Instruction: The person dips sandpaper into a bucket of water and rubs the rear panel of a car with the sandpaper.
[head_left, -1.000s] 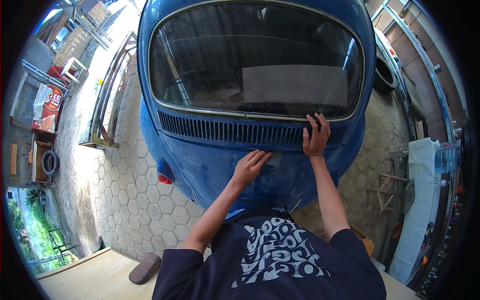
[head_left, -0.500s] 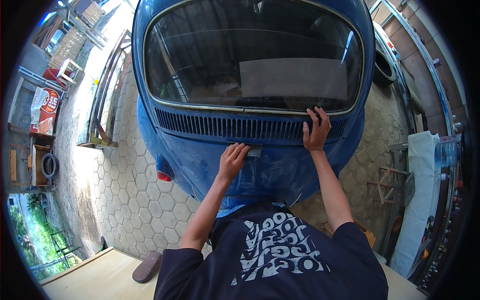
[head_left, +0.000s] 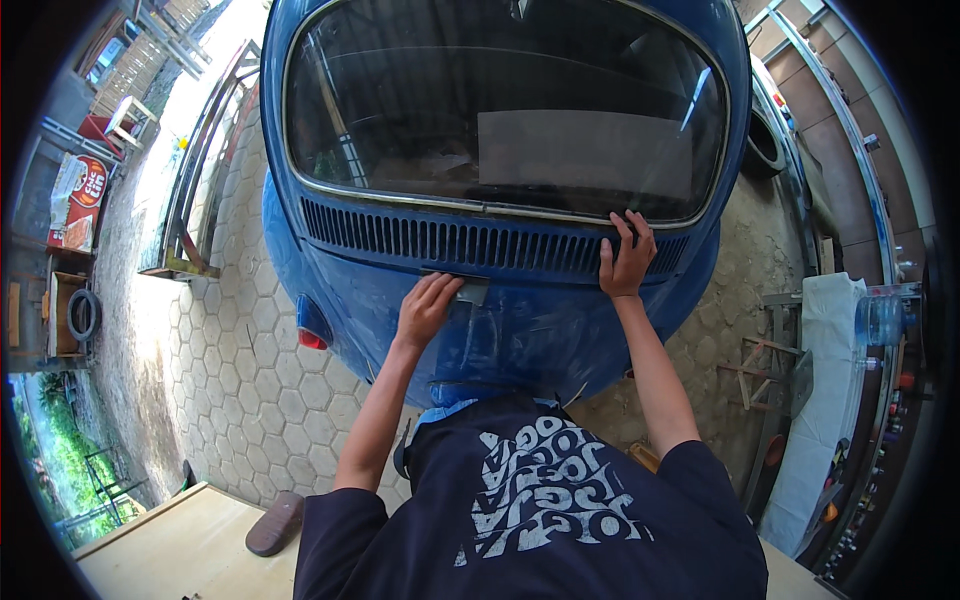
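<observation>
A blue rounded car's rear (head_left: pixel 560 330) fills the middle, with a slotted vent (head_left: pixel 450 240) below its rear window (head_left: pixel 400 120). My left hand (head_left: pixel 428 308) presses on the panel just under the vent, fingers together over a small grey sheet (head_left: pixel 472 292) that looks like sandpaper. Part of this sheet sticks out to the right of the fingers; the rest is hidden beneath them. Over the vent's right part rests my right hand (head_left: pixel 630 258), its fingers spread and their tips at the window's lower trim.
A red tail light (head_left: pixel 312 338) juts out at the car's left. Hexagonal paving (head_left: pixel 250 400) surrounds the car. On the left stands a metal frame (head_left: pixel 185 225); at right, a cloth-covered bench (head_left: pixel 825 390) and a water jug (head_left: pixel 880 320). A brown sandal (head_left: pixel 274 524) lies on a pale board (head_left: pixel 190 550).
My left hand has slid left along the panel, carrying the grey sheet with it. My right hand keeps its place by the window trim. The whole view has shifted slightly.
</observation>
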